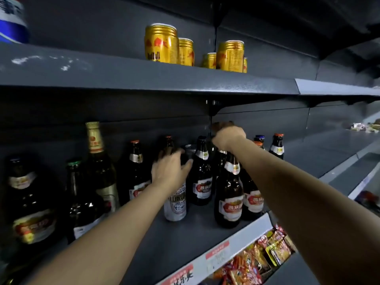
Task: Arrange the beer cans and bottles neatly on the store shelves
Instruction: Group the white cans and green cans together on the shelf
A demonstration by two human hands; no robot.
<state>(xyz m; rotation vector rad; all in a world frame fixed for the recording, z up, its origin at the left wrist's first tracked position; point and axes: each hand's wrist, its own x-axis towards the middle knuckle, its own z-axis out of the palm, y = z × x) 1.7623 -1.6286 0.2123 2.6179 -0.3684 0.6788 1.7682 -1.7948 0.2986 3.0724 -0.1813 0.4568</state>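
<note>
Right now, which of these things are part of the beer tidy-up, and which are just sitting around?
Part of the job:
brown beer bottles
silver beer can
gold-foil bottle
middle shelf

Just lying about:
gold energy-drink cans
snack packets
blue-and-white container

Both bare forearms reach forward and up from the lower edge of the view; the left hand (170,167) is spread, back toward the camera, fingers curved and apart; the right hand (229,136) sits higher and farther in, wrist bent, fingers curled away out of sight; its grip cannot be told.
</note>
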